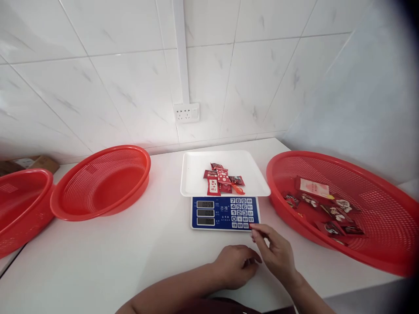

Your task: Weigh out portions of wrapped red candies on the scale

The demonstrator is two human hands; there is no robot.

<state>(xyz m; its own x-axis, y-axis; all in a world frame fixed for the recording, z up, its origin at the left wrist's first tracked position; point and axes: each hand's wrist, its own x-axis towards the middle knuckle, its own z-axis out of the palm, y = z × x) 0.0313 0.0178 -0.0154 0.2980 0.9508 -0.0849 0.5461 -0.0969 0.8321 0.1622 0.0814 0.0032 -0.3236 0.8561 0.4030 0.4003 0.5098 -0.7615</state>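
A digital scale [225, 213] with a blue keypad panel stands on the white table. Several small red packets [223, 176] lie in a pile on its white tray [193, 174]. My right hand [276, 250] is at the lower right corner of the keypad, fingertips pinched together near the bottom keys; whether something small and red there is a key or held is unclear. Near the table's front, my left hand [238, 265] rests with curled fingers beside my right hand, and what its fingers hold, if anything, is hidden.
On the right, a large red basket [386, 209] holds several packets. Two more red baskets stand on the left, one nearer [101, 183] and one at the edge [26, 209]. Behind them is a cardboard box [46, 164]. A tiled wall with a socket [187, 113] rises behind.
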